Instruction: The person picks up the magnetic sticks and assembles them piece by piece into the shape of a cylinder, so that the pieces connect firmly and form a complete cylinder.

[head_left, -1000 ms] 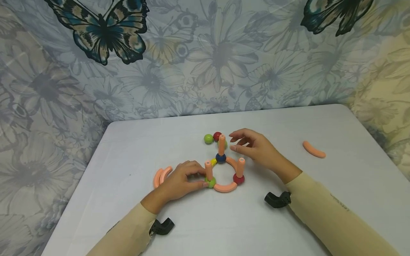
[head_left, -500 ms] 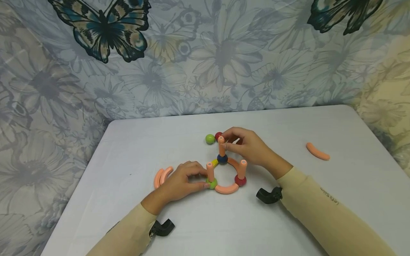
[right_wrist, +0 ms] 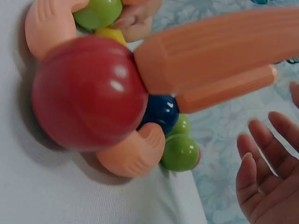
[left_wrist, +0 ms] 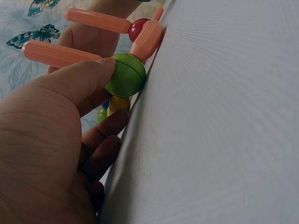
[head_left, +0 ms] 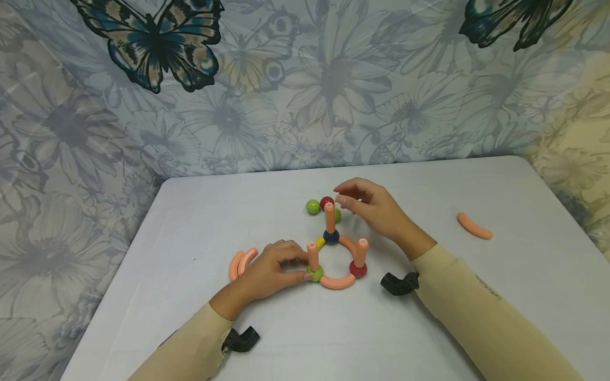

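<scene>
Ball-and-rod ring (head_left: 337,282) on the table (head_left: 295,338); its far rod (head_left: 330,219) partly hides a loose green ball (head_left: 338,215). Left hand (head_left: 269,270) pinches the ring's green corner ball (head_left: 315,273). Right hand (head_left: 377,209), cropped in its wrist view: fingers parted, near a loose red ball (head_left: 326,200).

Left hand (head_left: 271,270): at the held green ball (head_left: 315,273), thumb and fingers pinching. Right hand (head_left: 375,209): beyond and right of that ball, fingers loosely bent, thumb apart.
</scene>
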Available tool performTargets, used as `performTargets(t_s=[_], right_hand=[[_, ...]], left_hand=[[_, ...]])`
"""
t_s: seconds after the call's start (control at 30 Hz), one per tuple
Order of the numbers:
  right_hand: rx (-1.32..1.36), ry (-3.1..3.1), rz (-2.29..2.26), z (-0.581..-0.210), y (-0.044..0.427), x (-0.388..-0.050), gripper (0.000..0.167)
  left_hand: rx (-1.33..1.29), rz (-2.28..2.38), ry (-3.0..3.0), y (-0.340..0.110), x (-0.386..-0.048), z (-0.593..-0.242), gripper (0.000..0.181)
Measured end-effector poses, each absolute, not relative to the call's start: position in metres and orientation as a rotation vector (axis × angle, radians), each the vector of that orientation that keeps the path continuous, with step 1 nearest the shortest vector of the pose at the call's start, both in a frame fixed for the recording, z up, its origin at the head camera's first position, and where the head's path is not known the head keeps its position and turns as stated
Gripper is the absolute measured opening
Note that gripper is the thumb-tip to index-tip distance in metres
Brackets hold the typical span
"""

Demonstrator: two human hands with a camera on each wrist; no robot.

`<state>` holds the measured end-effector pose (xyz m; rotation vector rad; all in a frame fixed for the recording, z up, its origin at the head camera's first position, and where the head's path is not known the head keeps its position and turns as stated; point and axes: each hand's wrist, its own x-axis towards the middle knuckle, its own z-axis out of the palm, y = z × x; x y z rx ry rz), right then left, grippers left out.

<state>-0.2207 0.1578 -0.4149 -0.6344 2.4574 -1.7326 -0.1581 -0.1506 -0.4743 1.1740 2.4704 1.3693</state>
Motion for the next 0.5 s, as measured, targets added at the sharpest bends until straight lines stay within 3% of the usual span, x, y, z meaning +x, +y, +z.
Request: performTargets(t_s=[0.27,0.5], right_hand=[[-0.556,2.464,-1.679,-0.434,0.158,-0.235,0.037],[-0.559,2.437,-1.61,-0.452,0.159,-0.236,0.029]], left_hand=[[1.161,1.36,2.48,-0.15,-0.157,-0.471,0.022],[1.17,1.375,2.473,-0.15,-0.158,-0.473,0.021]])
